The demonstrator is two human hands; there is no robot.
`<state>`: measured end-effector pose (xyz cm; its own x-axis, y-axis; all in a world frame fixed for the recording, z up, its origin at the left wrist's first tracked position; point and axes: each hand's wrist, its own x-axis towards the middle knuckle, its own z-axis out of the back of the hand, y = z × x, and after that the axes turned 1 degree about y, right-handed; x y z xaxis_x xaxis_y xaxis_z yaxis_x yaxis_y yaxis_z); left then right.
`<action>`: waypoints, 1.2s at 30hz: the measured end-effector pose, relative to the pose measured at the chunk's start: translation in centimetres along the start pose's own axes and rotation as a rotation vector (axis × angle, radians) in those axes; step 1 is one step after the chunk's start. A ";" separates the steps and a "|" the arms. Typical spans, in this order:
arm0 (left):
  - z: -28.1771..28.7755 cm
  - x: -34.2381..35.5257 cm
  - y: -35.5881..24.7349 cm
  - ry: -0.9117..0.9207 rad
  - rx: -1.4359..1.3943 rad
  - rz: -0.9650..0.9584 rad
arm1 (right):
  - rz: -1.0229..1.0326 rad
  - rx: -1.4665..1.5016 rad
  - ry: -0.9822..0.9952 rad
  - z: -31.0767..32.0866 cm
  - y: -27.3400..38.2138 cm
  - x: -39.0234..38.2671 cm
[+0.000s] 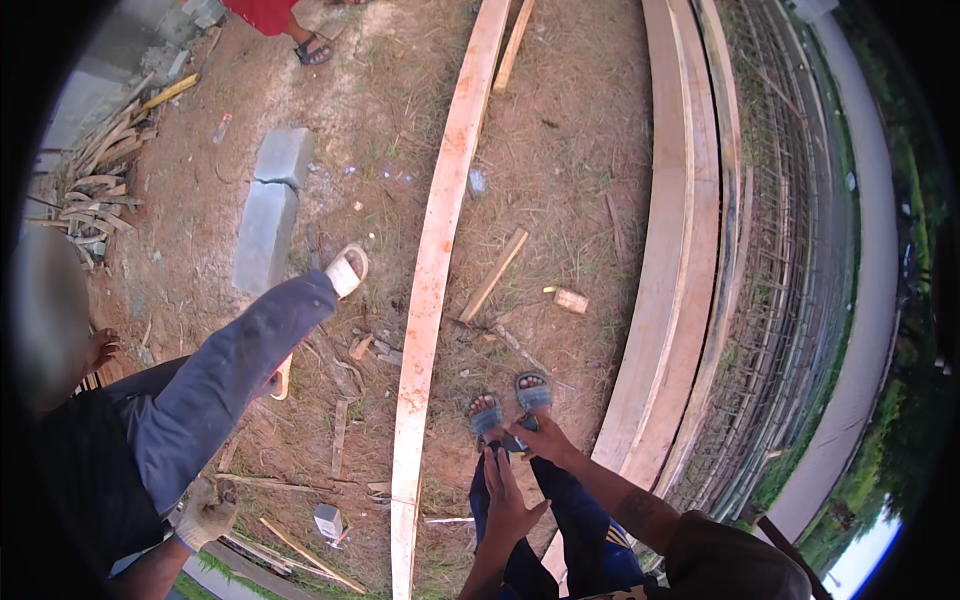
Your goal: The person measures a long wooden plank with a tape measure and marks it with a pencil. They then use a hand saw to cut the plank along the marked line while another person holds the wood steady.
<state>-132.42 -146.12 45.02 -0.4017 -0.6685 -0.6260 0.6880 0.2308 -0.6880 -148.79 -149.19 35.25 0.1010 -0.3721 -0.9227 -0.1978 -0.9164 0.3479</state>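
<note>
While the right hand [548, 442] has its grip drawn narrow around a dark object [520, 432] at the lower middle of the frame, too small to identify, the left hand [512, 508] sits just below with a wide grip, fingers stretched and nothing visible in it. The person's sandals [534, 396] show just above the hands. Near the centre, a stick [495, 275] and a wood stub [571, 300] lie on the ground [560, 150]. A long board [437, 260] runs from top to bottom, left of the feet; more boards [668, 300] curve down the right side, beside thin bars [790, 250]. At left, a co-worker [235, 345] has a gloved hand [207, 512] at lower left. Two grey blocks [266, 225] lie end to end at upper left, with scrap wood [100, 190] farther left.
</note>
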 end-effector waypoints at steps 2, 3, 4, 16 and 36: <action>1.6 0.0 -6.8 -0.152 0.155 0.024 | 0.036 -0.210 0.008 -1.3 0.7 -6.6; 2.0 -0.8 -6.7 -0.228 0.023 0.029 | 0.025 -0.289 0.054 -1.9 3.2 -9.7; 1.9 -0.6 -5.2 -0.281 -0.102 0.010 | 0.052 -0.259 0.082 -1.7 6.1 -11.4; 19.7 6.2 -16.7 -0.193 -0.648 0.149 | 0.419 -0.564 0.119 -2.5 31.3 -17.1; 35.1 -8.0 -13.7 -0.555 -0.532 0.642 | 0.482 -0.309 0.376 -8.3 62.7 -7.0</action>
<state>-117.39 -168.79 72.29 0.3834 -0.5100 -0.7700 0.2607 0.8595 -0.4396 -153.82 -205.25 64.94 0.4146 -0.7239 -0.5514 -0.0240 -0.6145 0.7886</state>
